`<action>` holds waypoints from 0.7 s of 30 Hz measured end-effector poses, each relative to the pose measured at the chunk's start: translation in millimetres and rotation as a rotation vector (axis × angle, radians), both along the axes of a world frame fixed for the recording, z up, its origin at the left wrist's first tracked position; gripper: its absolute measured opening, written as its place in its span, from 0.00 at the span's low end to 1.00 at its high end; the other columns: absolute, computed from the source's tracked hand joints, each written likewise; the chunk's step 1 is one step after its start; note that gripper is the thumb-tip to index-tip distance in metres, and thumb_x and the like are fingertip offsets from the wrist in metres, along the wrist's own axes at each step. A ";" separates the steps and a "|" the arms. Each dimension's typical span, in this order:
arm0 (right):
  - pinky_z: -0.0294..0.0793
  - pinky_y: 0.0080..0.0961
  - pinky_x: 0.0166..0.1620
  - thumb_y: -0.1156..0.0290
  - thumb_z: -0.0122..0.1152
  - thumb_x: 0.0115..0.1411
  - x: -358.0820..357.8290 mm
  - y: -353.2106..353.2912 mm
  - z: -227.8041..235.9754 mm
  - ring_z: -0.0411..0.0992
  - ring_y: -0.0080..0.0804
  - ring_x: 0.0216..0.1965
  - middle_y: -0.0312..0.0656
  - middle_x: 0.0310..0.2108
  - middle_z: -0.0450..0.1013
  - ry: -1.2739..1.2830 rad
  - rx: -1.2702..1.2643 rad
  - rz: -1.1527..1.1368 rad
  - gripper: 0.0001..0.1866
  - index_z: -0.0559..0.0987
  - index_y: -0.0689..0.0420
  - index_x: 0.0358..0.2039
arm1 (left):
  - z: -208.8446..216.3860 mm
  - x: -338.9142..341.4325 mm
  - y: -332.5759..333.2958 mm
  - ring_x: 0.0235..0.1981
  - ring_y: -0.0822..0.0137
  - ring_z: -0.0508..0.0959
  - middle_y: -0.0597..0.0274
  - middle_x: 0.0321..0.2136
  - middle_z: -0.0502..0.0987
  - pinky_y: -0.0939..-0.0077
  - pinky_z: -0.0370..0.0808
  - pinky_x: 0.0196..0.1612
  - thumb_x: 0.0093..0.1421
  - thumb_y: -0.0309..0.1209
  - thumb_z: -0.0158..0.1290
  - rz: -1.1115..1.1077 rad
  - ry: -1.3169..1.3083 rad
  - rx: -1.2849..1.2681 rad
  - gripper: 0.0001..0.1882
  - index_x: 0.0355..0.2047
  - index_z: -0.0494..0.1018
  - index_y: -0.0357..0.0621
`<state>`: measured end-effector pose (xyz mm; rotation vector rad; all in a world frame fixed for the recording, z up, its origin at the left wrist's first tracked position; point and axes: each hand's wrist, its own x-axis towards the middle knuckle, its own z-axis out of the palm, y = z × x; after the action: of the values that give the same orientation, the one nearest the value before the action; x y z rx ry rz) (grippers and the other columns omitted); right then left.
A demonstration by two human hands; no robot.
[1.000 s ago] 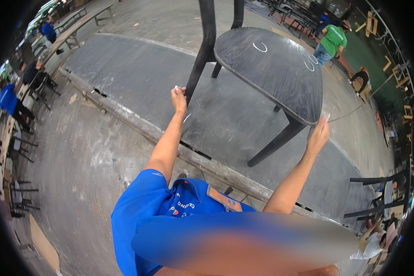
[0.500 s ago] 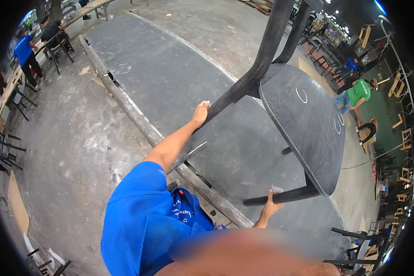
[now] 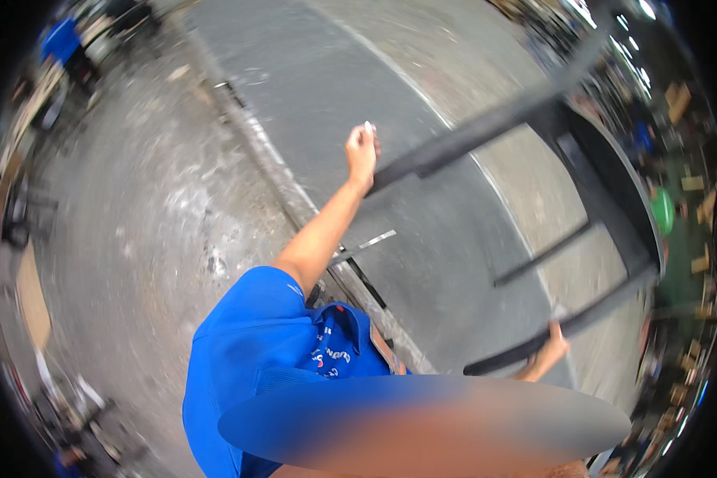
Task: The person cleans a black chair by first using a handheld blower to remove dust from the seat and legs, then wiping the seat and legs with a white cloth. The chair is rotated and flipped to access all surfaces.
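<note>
A dark wooden chair (image 3: 605, 183) is held tilted over the grey floor strip, with its seat's underside and legs showing. My left hand (image 3: 362, 155) is closed, a small white piece (image 3: 368, 127) poking out at its fingertips. One chair leg (image 3: 462, 143) ends against my left wrist; whether the hand also bears its weight is hidden. Lower right, my right hand (image 3: 548, 353) is closed round another leg (image 3: 502, 357), thumb on top. Something pale shows blurred by that thumb. A thinner leg (image 3: 542, 256) sticks out between the two.
A worn beam (image 3: 271, 155) edges the dark floor strip (image 3: 295, 80) on its left. A thin pale strip (image 3: 366, 245) lies across it near my left forearm. Far left, a person in blue (image 3: 61, 41) stands by a workbench. Blurred chairs and wooden parts line the right side.
The chair has turned from showing its seat top with white marks to showing its underside. My right hand has moved right with the leg, my left hand slightly up.
</note>
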<state>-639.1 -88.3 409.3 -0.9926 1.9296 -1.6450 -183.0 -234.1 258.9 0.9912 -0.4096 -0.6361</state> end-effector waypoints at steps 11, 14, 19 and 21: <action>0.65 0.24 0.27 0.68 0.63 0.44 -13.0 -19.3 16.0 0.65 0.28 0.23 0.37 0.23 0.65 0.079 0.061 0.017 0.13 0.73 0.63 0.26 | -253.6 111.0 179.6 0.24 0.73 0.76 0.59 0.26 0.77 0.78 0.71 0.23 0.60 0.30 0.51 0.157 0.391 0.788 0.11 0.43 0.72 0.45; 0.68 0.25 0.27 0.65 0.63 0.45 -21.5 -23.9 17.3 0.67 0.27 0.24 0.35 0.22 0.66 -0.038 0.076 0.033 0.11 0.73 0.58 0.25 | -293.2 100.1 178.0 0.31 0.63 0.79 0.54 0.31 0.78 0.70 0.74 0.30 0.58 0.29 0.52 -0.087 0.055 1.073 0.12 0.43 0.72 0.43; 0.67 0.23 0.33 0.63 0.63 0.44 -29.6 -29.3 26.5 0.66 0.27 0.27 0.34 0.25 0.66 -0.055 0.146 0.019 0.14 0.72 0.57 0.27 | -384.3 67.5 146.0 0.40 0.50 0.78 0.47 0.40 0.77 0.58 0.74 0.42 0.56 0.27 0.49 -0.277 -0.368 1.289 0.11 0.40 0.73 0.42; 0.66 0.23 0.26 0.65 0.64 0.41 -35.3 -32.0 24.9 0.65 0.26 0.22 0.33 0.22 0.66 0.025 0.107 0.000 0.12 0.72 0.55 0.25 | -415.2 63.4 141.1 0.43 0.49 0.77 0.46 0.39 0.77 0.56 0.73 0.43 0.54 0.33 0.52 -0.427 -0.369 1.278 0.17 0.44 0.72 0.43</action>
<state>-674.4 -120.4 434.2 -0.9748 2.0109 -1.5194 -119.7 -93.0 -156.3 2.2946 -0.5443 -1.1430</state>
